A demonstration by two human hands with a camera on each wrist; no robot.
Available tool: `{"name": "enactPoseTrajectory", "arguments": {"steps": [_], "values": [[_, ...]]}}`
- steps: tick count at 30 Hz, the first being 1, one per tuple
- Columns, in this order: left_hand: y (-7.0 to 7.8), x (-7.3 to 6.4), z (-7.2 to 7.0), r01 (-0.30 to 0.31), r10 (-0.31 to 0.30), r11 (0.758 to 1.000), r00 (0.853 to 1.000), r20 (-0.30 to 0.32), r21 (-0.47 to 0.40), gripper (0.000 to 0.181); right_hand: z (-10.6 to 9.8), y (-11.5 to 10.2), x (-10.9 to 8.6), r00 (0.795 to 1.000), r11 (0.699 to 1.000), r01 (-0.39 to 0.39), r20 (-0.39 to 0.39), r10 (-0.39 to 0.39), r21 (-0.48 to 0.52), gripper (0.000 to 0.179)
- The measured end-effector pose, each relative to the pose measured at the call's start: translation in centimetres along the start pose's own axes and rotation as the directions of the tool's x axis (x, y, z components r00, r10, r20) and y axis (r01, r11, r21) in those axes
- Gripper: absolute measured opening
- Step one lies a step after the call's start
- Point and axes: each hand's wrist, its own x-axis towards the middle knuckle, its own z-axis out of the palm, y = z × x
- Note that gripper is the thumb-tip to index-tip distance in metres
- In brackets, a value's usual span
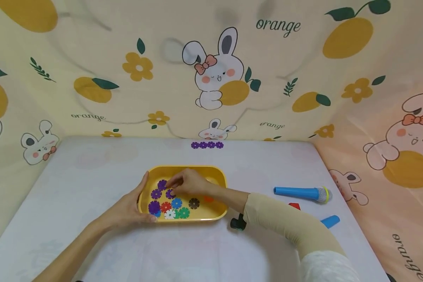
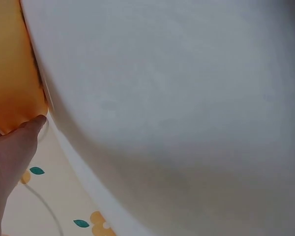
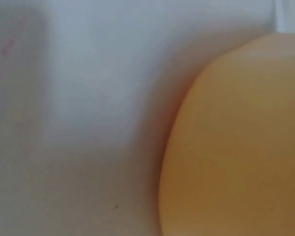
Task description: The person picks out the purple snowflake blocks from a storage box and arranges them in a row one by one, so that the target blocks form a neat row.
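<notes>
A yellow tray (image 1: 197, 218) with rounded corners stands mid-table, holding flower-shaped plastic discs. My left hand (image 1: 128, 207) grips its left end, thumb along the near edge and fingers at the far side; the left wrist view shows the hand (image 2: 12, 155) on the tray's corner (image 2: 12, 73). Inside the tray, my right hand (image 1: 190, 183) reaches down with bent fingers, fingertips right at two purple discs (image 1: 162, 185); I cannot tell if one is pinched. Around them lie another purple disc (image 1: 156, 194), a red disc (image 1: 166, 207), a blue disc (image 1: 176, 203) and a green disc (image 1: 184, 213).
Toward the back edge lies a joined row of several purple discs (image 1: 207, 145). On the right are a blue toy microphone (image 1: 299, 192), a red piece (image 1: 294, 205) and a blue piece (image 1: 330, 221). A dark object (image 1: 237, 223) shows beneath my right forearm.
</notes>
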Motion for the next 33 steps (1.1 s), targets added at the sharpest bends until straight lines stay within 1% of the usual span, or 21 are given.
{"name": "enactPoseTrajectory", "arguments": {"steps": [2, 4, 6, 9, 15, 17, 19, 21, 23, 25, 27, 30, 33], "values": [[0.0, -0.1, 0.0, 0.006, -0.006, 1.000, 1.000, 0.001, 0.003, 0.132, 0.4, 0.0, 0.0, 1.000, 0.999, 0.000, -0.007, 0.000, -0.047, 0.022], [0.1, -0.2, 0.0, 0.010, -0.010, 1.000, 1.000, 0.000, 0.010, 0.133, 0.8, 0.0, 0.1, 1.000, 0.993, 0.023, -0.010, -0.024, -0.115, 0.022], [0.2, -0.3, -0.2, 0.011, -0.011, 1.000, 1.000, 0.000, 0.016, 0.132, 1.2, -0.1, 0.2, 0.998, 0.979, 0.062, -0.009, -0.065, -0.194, 0.022], [0.3, -0.2, -0.5, 0.009, -0.008, 1.000, 1.000, -0.006, 0.017, 0.132, 1.4, -0.2, 0.4, 0.993, 0.950, 0.111, -0.009, -0.119, -0.292, 0.022], [0.2, 0.0, -0.6, 0.004, -0.004, 1.000, 1.000, 0.001, -0.002, 0.131, 1.4, -0.3, 0.3, 0.991, 0.933, 0.125, -0.007, -0.135, -0.338, 0.019], [0.2, 0.1, -0.5, 0.003, -0.003, 1.000, 1.000, 0.005, -0.003, 0.131, 1.3, -0.3, 0.2, 0.991, 0.932, 0.124, -0.007, -0.135, -0.341, 0.019], [0.1, 0.1, -0.3, 0.003, -0.003, 1.000, 1.000, 0.004, 0.000, 0.131, 1.2, -0.3, 0.0, 0.991, 0.937, 0.121, -0.016, -0.133, -0.328, 0.020], [0.1, 0.1, -0.1, -0.002, 0.002, 1.000, 1.000, 0.000, 0.009, 0.131, 0.9, -0.4, -0.3, 0.992, 0.954, 0.103, -0.034, -0.118, -0.281, 0.022], [0.0, 0.0, 0.0, -0.004, 0.004, 1.000, 1.000, -0.003, 0.014, 0.131, 0.4, -0.5, -0.6, 0.994, 0.974, 0.080, -0.057, -0.094, -0.213, 0.024], [0.0, 0.0, 0.1, -0.008, 0.008, 1.000, 1.000, -0.004, 0.018, 0.132, -0.2, -0.8, -1.0, 0.995, 0.986, 0.064, -0.066, -0.075, -0.153, 0.028], [-0.1, 0.0, 0.2, -0.016, 0.016, 1.000, 1.000, -0.007, 0.018, 0.132, -1.0, -1.1, -1.2, 0.994, 0.990, 0.072, -0.079, -0.082, -0.123, 0.031], [0.0, 0.0, 0.1, -0.016, 0.016, 1.000, 1.000, -0.006, 0.014, 0.132, -2.2, -1.5, -1.6, 0.989, 0.989, 0.093, -0.103, -0.104, -0.111, 0.033], [0.2, 0.1, 0.1, 0.006, -0.006, 1.000, 1.000, -0.002, 0.014, 0.132, -3.5, -1.5, -1.8, 0.982, 0.990, 0.097, -0.152, -0.112, -0.101, 0.033]]}}
